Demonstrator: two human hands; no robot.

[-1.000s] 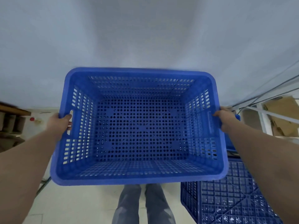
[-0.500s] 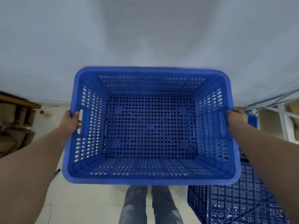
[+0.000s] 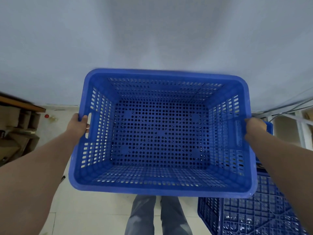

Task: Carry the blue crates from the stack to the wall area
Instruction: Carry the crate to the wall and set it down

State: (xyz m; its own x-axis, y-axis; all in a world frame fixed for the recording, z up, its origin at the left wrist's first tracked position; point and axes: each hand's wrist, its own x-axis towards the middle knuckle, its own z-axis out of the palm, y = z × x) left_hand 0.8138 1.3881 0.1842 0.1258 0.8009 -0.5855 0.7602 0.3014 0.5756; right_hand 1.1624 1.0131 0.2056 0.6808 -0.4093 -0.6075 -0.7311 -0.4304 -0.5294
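I hold an empty blue perforated crate [image 3: 160, 133] level in front of me, above the floor, its far rim close to the pale wall [image 3: 152, 39]. My left hand [image 3: 78, 123] grips the handle slot in its left wall. My right hand [image 3: 254, 127] grips the right wall's handle. Another blue crate [image 3: 250, 216] with a grid surface lies on the floor at the lower right, partly hidden under the held crate and my right arm. A further blue crate edge [image 3: 269, 126] shows behind my right hand.
Cardboard boxes under a wooden shelf [image 3: 18, 133] stand at the left. A small red-capped bottle [image 3: 48, 116] lies by the wall base. A white metal rack with cables [image 3: 291, 119] stands at the right. My legs [image 3: 159, 216] stand on pale floor tiles below the crate.
The crate has shifted right in view and a little closer to the wall. Both hands keep their grip on the handles.
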